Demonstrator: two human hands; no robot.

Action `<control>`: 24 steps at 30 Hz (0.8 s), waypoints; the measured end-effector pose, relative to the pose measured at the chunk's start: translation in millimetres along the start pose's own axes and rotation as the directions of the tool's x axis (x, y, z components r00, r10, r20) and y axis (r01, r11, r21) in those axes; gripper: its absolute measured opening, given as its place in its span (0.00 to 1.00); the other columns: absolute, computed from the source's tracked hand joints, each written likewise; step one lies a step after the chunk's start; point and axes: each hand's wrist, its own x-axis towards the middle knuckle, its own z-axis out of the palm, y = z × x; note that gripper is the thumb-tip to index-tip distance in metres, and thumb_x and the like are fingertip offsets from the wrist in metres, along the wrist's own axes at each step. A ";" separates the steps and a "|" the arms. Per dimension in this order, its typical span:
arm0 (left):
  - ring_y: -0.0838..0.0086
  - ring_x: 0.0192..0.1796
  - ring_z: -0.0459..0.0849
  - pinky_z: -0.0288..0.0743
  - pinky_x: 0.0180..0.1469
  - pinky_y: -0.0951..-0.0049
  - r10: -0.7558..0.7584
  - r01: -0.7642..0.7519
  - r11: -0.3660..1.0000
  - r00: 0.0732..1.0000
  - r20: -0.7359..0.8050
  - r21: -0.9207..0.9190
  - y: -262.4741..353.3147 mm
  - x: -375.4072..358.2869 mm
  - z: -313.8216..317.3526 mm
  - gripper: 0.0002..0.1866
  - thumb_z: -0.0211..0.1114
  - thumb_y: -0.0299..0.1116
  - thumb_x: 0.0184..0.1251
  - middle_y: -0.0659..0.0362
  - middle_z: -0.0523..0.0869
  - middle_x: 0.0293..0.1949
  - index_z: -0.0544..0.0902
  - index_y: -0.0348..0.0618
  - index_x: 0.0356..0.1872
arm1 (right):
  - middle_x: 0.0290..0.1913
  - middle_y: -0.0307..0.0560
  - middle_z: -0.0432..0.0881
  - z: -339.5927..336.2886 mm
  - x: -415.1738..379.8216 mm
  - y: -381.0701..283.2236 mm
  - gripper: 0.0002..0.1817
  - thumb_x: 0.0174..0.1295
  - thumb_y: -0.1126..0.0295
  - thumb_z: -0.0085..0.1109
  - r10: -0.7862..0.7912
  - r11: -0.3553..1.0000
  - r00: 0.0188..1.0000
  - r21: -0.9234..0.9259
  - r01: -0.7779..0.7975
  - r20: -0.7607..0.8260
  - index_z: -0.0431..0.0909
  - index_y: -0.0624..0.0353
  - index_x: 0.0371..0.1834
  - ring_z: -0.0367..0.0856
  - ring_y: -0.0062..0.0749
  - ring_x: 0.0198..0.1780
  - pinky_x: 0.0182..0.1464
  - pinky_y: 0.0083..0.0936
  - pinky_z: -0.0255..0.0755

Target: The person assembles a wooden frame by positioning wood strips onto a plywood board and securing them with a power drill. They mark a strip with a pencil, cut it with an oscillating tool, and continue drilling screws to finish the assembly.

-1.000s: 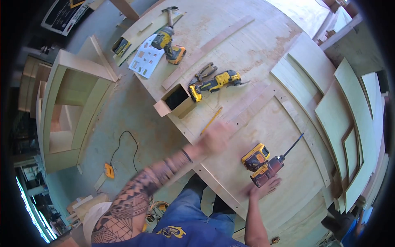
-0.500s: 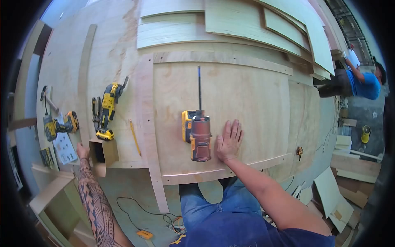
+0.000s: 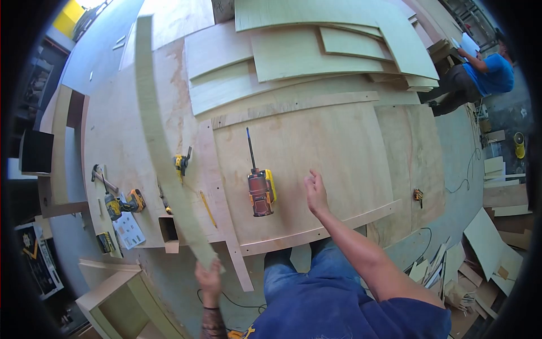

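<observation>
Pale wood strip point(image 3: 151, 113), clenched near one end in the left hand point(image 3: 209, 281), stretches beyond those fingers — handling its length calls for steadiness — while the right hand's point(image 3: 317, 195) fingers curl loosely, released.

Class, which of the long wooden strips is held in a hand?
The pale strip slanting over the table, its near end in the left hand; the other strips lie flat.

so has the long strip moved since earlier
Yes, rightward: the strip lay left of the box; now its near end, in the left hand, is right of it.
</observation>
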 end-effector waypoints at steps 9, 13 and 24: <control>0.58 0.59 0.88 0.82 0.63 0.58 0.422 -0.620 0.784 0.563 0.710 0.026 91.1 -48.9 202.1 0.25 0.66 0.40 0.83 0.44 0.88 0.55 0.77 0.34 0.70 | 0.67 0.63 0.79 -59.0 -114.2 -183.5 0.52 0.64 0.62 0.76 -0.340 0.937 0.939 0.068 0.342 -0.046 0.54 0.58 0.88 0.82 0.44 0.67 0.68 0.40 0.77; 0.40 0.65 0.83 0.78 0.68 0.49 0.125 -0.293 0.947 0.712 0.691 0.131 29.8 -36.2 186.7 0.29 0.68 0.45 0.80 0.36 0.84 0.62 0.76 0.37 0.73 | 0.67 0.69 0.82 -189.4 -79.6 -106.7 0.47 0.59 0.70 0.73 -0.335 0.890 0.824 -0.440 0.117 -0.458 0.61 0.59 0.83 0.83 0.58 0.69 0.70 0.46 0.77; 0.42 0.63 0.88 0.82 0.64 0.50 -0.479 0.058 0.787 0.685 0.549 0.614 -32.2 -111.9 103.3 0.23 0.66 0.47 0.78 0.34 0.90 0.55 0.87 0.37 0.60 | 0.72 0.59 0.80 -345.2 -170.5 126.8 0.55 0.52 0.71 0.85 -0.134 0.774 0.888 -0.606 -0.182 -0.439 0.62 0.52 0.84 0.80 0.57 0.71 0.70 0.45 0.76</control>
